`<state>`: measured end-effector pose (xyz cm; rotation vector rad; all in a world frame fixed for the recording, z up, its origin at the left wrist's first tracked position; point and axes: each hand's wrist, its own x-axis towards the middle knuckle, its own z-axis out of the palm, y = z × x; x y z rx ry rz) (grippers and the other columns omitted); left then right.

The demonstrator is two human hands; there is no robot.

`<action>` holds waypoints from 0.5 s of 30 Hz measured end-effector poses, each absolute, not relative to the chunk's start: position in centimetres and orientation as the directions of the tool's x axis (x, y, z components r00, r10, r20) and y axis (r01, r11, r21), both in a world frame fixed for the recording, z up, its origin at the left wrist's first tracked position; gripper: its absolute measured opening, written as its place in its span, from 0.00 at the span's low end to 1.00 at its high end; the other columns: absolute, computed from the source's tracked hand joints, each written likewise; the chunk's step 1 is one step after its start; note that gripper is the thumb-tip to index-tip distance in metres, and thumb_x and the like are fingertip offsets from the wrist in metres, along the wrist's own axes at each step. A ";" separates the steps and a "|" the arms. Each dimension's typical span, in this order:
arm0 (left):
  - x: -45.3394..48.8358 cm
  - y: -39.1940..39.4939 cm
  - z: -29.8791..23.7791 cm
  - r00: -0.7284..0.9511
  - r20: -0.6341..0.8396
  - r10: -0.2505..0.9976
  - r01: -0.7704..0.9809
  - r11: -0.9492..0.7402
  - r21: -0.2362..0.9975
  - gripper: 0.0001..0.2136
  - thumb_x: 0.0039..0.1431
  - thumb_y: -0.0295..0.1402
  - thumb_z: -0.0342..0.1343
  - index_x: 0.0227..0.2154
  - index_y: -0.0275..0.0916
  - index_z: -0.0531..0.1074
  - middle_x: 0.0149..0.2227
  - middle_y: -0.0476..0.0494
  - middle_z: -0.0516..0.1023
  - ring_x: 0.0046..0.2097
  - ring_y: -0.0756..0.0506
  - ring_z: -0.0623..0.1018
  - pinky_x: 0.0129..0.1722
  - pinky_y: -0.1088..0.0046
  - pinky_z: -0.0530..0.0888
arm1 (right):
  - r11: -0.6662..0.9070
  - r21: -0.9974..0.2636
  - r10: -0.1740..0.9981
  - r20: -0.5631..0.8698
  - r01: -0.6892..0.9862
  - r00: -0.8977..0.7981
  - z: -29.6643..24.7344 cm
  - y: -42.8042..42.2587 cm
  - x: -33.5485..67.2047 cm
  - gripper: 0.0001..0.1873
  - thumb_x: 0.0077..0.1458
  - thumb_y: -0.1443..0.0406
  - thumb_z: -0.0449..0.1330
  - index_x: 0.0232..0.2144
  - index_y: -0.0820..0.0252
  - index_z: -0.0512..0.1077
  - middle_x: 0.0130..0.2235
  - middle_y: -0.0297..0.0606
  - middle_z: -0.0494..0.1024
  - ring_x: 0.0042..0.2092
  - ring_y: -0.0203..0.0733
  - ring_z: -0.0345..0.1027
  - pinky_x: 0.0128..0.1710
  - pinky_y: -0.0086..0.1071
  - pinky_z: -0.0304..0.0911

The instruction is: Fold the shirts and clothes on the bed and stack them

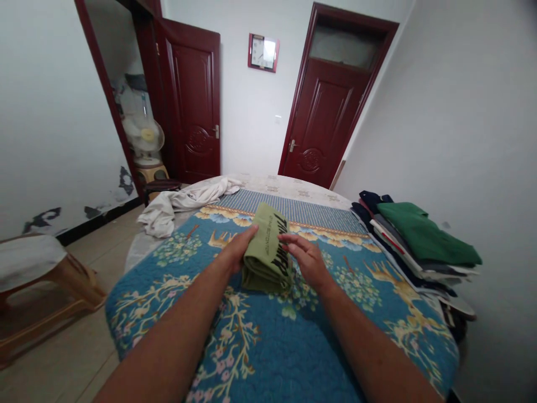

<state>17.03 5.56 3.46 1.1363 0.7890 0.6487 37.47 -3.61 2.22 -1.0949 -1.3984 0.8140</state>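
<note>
A folded olive-green T-shirt (265, 246) with black lettering sits as a thick bundle at the middle of the table; its layered folds face me. My left hand (240, 249) grips its left side, thumb along the upper edge, with the other fingers mostly hidden. At the right side, my right hand (305, 254) has its fingers stretched out, and the fingertips are at the printed face. A blue quilted cover (302, 341) with flowers and deer lies under the bundle.
To the right, a stack of folded clothes has a green garment (423, 232) on top. A crumpled white cloth (184, 201) lies at the table's far left. A stool (50, 280) stands left of the table, and a wall (474, 140) runs along the right.
</note>
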 end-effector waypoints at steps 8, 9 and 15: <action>14.1 8.2 2.0 0.427 -0.309 0.850 0.078 0.306 0.949 0.15 0.53 0.31 0.63 0.45 0.35 0.79 0.35 0.37 0.87 0.34 0.38 0.86 0.37 0.60 0.84 | 0.350 -0.646 0.871 0.490 0.679 0.017 -1.7 -3.1 37.9 0.21 0.64 0.60 0.58 0.56 0.57 0.79 0.63 0.47 0.77 0.65 0.50 0.69 0.70 0.50 0.59; 14.3 8.0 1.9 0.428 -0.285 0.858 0.102 0.267 0.958 0.15 0.52 0.30 0.63 0.44 0.36 0.79 0.35 0.38 0.88 0.34 0.38 0.86 0.37 0.61 0.84 | 0.337 -0.640 0.869 0.493 0.691 0.032 -1.8 -3.0 38.0 0.23 0.64 0.60 0.57 0.58 0.58 0.77 0.64 0.48 0.75 0.66 0.50 0.68 0.71 0.50 0.58; 15.0 6.4 2.3 0.548 -0.088 0.832 0.129 0.020 0.991 0.21 0.49 0.28 0.61 0.48 0.37 0.80 0.41 0.39 0.88 0.42 0.37 0.87 0.43 0.59 0.84 | 0.287 -0.648 0.873 0.481 0.705 0.087 -2.6 -2.5 38.6 0.26 0.65 0.61 0.55 0.62 0.58 0.74 0.66 0.47 0.74 0.68 0.50 0.66 0.72 0.50 0.56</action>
